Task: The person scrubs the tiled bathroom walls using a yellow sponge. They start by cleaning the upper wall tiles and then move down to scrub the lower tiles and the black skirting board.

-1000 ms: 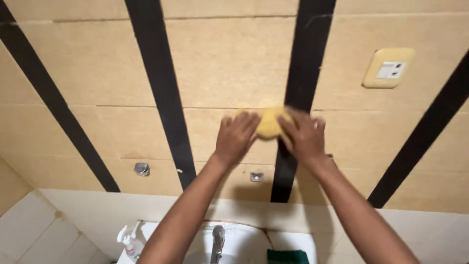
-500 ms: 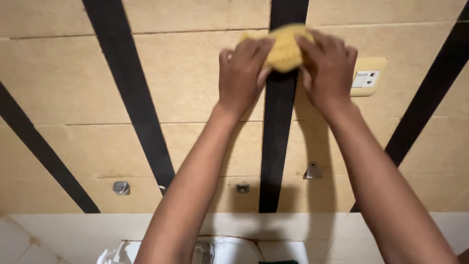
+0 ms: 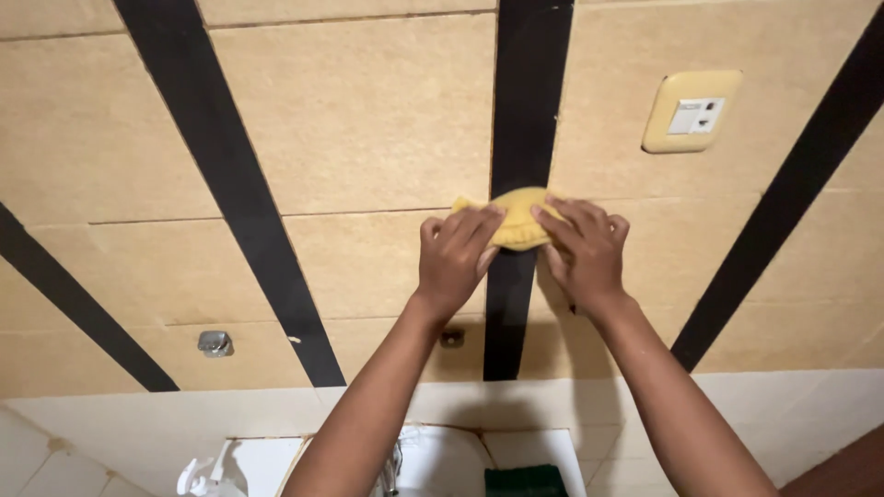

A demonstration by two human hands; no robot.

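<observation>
We pressed a yellow cloth (image 3: 517,219) flat on the wall (image 3: 368,120). It lay sideways, left to right. Our left hand (image 3: 458,260) and right hand (image 3: 582,250) both gripped it.

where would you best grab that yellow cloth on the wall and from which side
Probably by its bunched lower edge, coming from below with flat fingers. The yellow cloth lies pressed flat against the wall's black stripe, so there is no free edge behind it. The left hand and right hand already pin its two lower corners this way; its upper rim shows bare.
</observation>
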